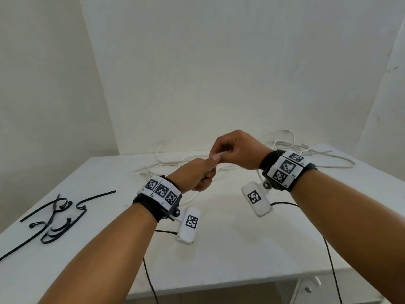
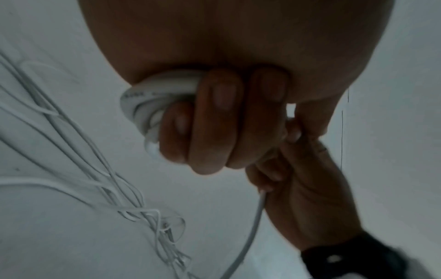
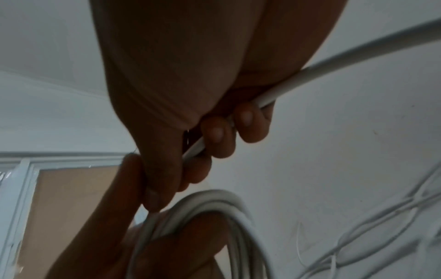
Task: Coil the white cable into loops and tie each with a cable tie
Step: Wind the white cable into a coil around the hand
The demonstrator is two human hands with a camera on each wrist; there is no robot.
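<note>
Above the middle of the white table (image 1: 219, 249), my left hand (image 1: 201, 174) makes a fist round a small coil of the white cable (image 2: 143, 98); its fingers (image 2: 214, 122) curl over the loops. Just above it, my right hand (image 1: 230, 150) grips a straight run of the same cable (image 3: 334, 62), fingers (image 3: 214, 136) wrapped round it. The coil (image 3: 203, 203) shows below that hand in the right wrist view. The loose rest of the cable (image 1: 166, 165) lies tangled at the back of the table. Several black cable ties (image 1: 57, 218) lie at the left.
More white cable (image 1: 306, 148) sprawls at the table's back right, near the wall. Thin black leads (image 1: 149, 279) hang from my wrist cameras over the table's front edge. Bare tabletop lies under my forearms.
</note>
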